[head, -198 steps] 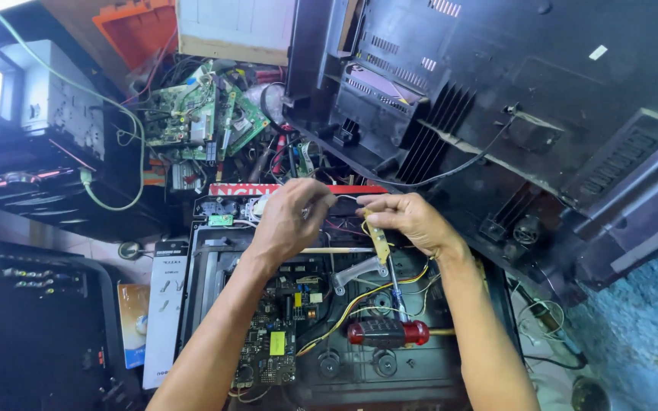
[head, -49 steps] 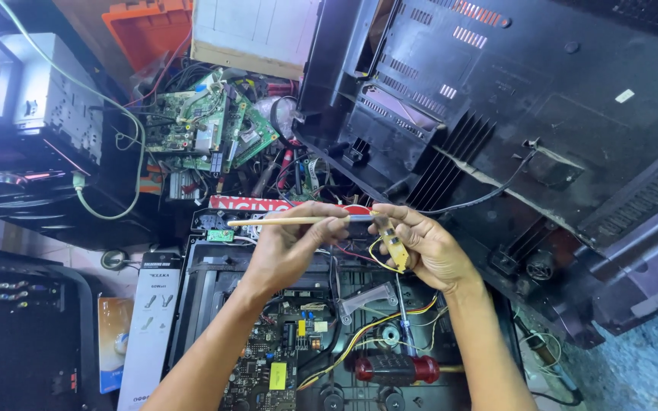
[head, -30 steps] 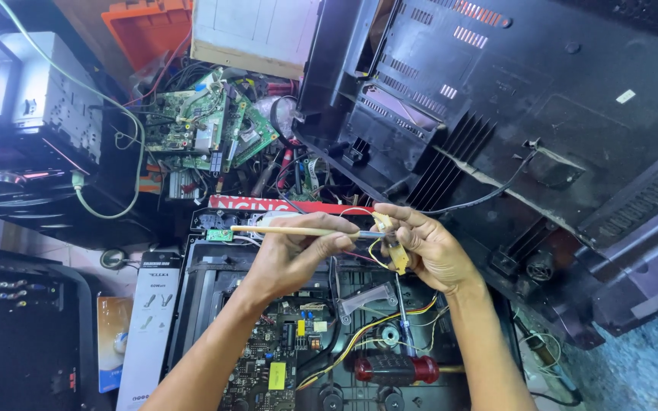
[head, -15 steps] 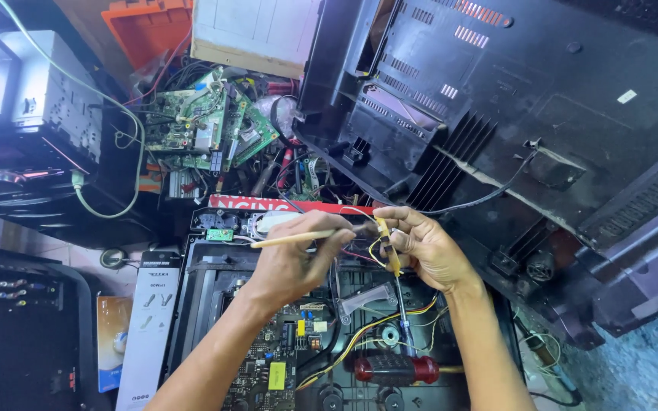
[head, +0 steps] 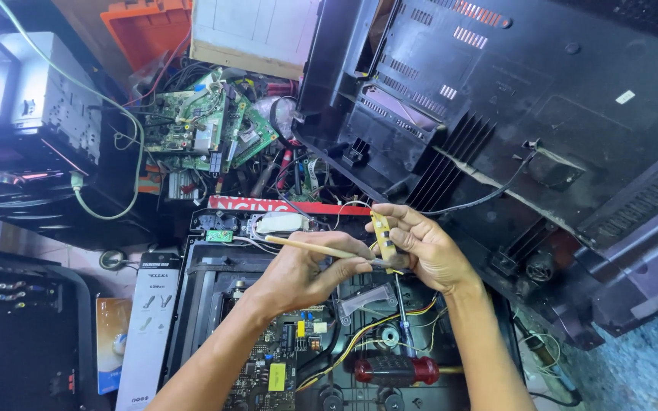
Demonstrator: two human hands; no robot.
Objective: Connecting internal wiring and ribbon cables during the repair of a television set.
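The left hand is clenched around a slim wooden-handled brush, held nearly level with the handle running out to the left and the working end pointing right. That end meets a small yellow circuit strip, which the right hand grasps between thumb and fingers, upright and slightly tilted. Whether the brush tip actually touches the strip cannot be told; the two are at least just beside each other. Thin wires trail from the strip down towards the chassis.

Both hands hover over an opened black chassis at centre near. Inside it, a green main board lies near left under the left forearm, yellow wires curve across the middle, and a screwdriver with a dark red handle lies near the bottom, just right of the board.

A large black rear cover leans across the far right. A heap of loose green circuit boards sits far left of centre, with an orange plastic tray beyond it. A white flat carton lies near left, beside the chassis. A grey metal unit with a pale green cable stands far left.
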